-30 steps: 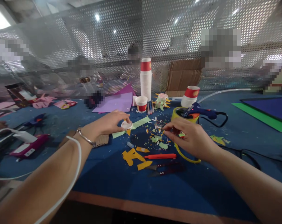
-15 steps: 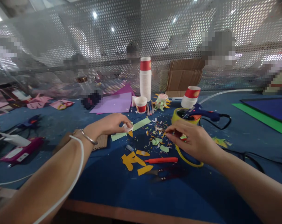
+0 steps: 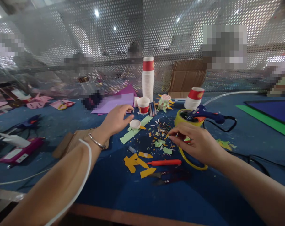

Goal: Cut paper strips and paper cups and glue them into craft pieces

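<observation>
Your left hand [image 3: 117,119] was parted, just left of the cup [image 3: 134,124], which bore one yellow piece [image 3: 142,127], seemingly barely begun. Nearer you, between both hands, yellow cutouts [image 3: 148,172] lay unattached. Beyond your right hand [image 3: 191,135], the fringed cup [image 3: 165,99] looked finished; that hand apparently pinched a scrap [image 3: 167,137].

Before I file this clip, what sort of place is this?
Probably a craft workspace: a glue gun, scattered paper scraps and a tall stack of paper cups sit on a blue table.
</observation>
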Demonstrator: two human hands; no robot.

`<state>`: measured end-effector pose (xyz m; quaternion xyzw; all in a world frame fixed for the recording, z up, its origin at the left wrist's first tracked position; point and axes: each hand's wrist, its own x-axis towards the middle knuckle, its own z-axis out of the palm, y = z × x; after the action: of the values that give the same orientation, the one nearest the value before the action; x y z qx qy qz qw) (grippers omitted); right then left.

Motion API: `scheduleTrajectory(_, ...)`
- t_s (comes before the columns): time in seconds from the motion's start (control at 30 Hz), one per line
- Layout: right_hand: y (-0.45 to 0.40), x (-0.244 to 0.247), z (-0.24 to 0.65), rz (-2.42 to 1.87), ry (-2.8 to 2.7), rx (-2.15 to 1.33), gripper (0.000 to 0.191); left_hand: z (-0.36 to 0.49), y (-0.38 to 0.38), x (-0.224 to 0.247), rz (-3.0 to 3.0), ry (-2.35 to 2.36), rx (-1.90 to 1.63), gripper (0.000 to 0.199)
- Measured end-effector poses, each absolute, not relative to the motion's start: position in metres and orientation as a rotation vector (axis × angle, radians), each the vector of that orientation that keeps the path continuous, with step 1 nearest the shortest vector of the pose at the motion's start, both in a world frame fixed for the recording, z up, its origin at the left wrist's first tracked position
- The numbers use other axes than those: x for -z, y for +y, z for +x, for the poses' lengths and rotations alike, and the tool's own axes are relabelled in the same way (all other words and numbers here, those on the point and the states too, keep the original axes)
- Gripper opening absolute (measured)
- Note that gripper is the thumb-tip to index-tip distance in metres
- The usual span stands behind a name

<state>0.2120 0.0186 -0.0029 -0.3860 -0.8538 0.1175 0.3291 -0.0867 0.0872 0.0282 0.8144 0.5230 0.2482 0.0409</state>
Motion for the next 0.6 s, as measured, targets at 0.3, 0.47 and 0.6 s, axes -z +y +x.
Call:
scheduleTrajectory(0.3,0.020,0.007,0.211,-1.006,-2.245,-0.334,0.015,-0.060,0.061,-0.013,2.773,1.263,-0.583,0.037)
scheduleTrajectory(0.47,0.019,0.005,0.212,-0.991,-2.241,-0.293,0.014,-0.058,0.061,-0.007,2.731,1.310,-0.478,0.041)
scheduleTrajectory(0.6,0.019,0.005,0.212,-0.990,-2.233,-0.312,0.015,-0.071,0.066,-0.018,2.633,1.397,-0.779,0.036)
